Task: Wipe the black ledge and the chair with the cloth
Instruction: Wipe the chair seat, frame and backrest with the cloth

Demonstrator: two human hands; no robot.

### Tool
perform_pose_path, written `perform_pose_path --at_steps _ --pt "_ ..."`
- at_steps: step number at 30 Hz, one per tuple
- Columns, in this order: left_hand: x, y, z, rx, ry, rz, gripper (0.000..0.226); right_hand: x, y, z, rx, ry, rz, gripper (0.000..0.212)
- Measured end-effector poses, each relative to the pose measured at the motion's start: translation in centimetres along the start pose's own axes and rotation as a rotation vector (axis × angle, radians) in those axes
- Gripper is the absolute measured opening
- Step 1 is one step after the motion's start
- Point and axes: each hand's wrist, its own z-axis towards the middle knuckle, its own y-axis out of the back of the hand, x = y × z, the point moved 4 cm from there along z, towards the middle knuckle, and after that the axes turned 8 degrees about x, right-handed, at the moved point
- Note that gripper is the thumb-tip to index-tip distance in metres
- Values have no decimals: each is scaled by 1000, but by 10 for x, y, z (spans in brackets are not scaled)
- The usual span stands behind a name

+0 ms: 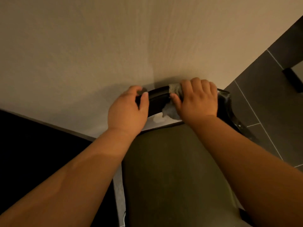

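Both bare forearms reach forward from the bottom of the view and meet at the back of a chair (226, 102) that stands close against a beige wall (98, 46). The left forearm rises from the lower left corner toward the middle. The right one comes in from the lower right edge and angles left.

The left hand (129, 110) grips the black top rail (158, 98) of the chair back near its left end. Its fingers curl over the far side of the rail, the thumb lies on the near side, and the back of the hand faces the camera. There is nothing between this hand and the rail.

The right hand (199, 99) sits further right on the same rail, palm down and knuckles up. Its fingers are curled over a grey cloth (175, 90) that is wrapped across the top of the rail. The thumb presses the cloth against the near face, and a loose bunch of the cloth hangs out below the thumb. The two hands are near each other, with a short bare stretch of rail between them.

The olive seat (172, 169) of the chair fills the lower middle, between the two forearms. A black ledge (32, 145) runs along the foot of the wall at the lower left, well apart from the cloth. Dark floor tiles (270, 104) show at the right.
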Motion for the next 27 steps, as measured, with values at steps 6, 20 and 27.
perform_pose_path --at_steps 6,20,27 --pt "-42 -23 58 313 -98 376 45 -67 8 -5 57 -392 140 63" --pt "-46 -60 52 97 -223 493 62 -114 -27 -32 68 -528 699 51" --pt "-45 -60 51 23 -242 482 54 -96 -17 -12 -77 -176 582 52"
